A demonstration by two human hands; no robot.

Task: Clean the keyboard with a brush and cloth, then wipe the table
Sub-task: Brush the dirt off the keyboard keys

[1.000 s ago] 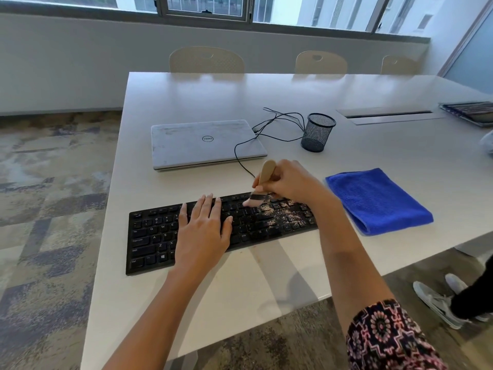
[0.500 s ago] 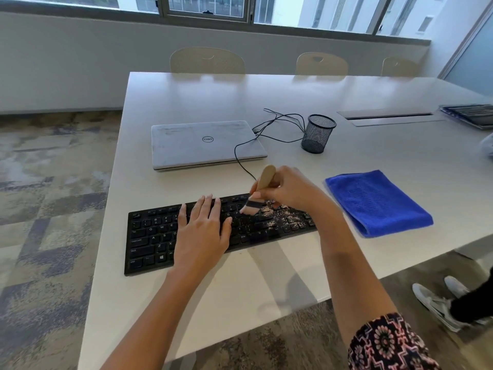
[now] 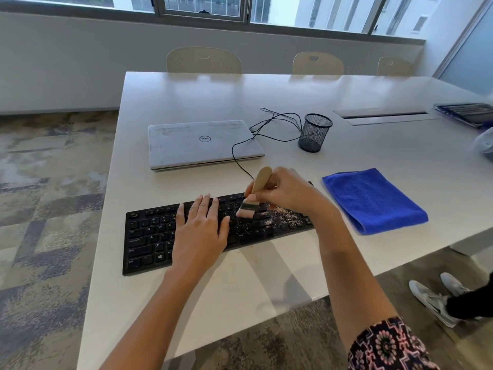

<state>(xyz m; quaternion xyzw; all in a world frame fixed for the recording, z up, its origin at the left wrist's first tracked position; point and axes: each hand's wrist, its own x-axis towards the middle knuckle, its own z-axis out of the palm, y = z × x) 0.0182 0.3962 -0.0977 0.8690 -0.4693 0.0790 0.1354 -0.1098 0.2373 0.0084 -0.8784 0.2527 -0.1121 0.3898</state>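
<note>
A black keyboard (image 3: 149, 239) lies near the front edge of the white table (image 3: 266, 92). Pale crumbs (image 3: 284, 217) are scattered over its right keys. My left hand (image 3: 198, 231) rests flat on the middle keys with straight fingers. My right hand (image 3: 285, 190) grips the wooden handle of a small brush (image 3: 249, 205), whose bristles touch the keys just left of the crumbs. A folded blue cloth (image 3: 373, 200) lies on the table to the right of the keyboard.
A closed silver laptop (image 3: 202, 142) lies behind the keyboard, with a black cable (image 3: 277, 121) running past it. A black mesh pen cup (image 3: 314, 132) stands to the right. Chairs line the far side. Someone's shoes (image 3: 437, 297) are on the floor at the right.
My right hand has drawn the brush a little leftward and down onto the keys, and the crumbs are spread more thinly. My left hand has stayed flat on the keyboard.
</note>
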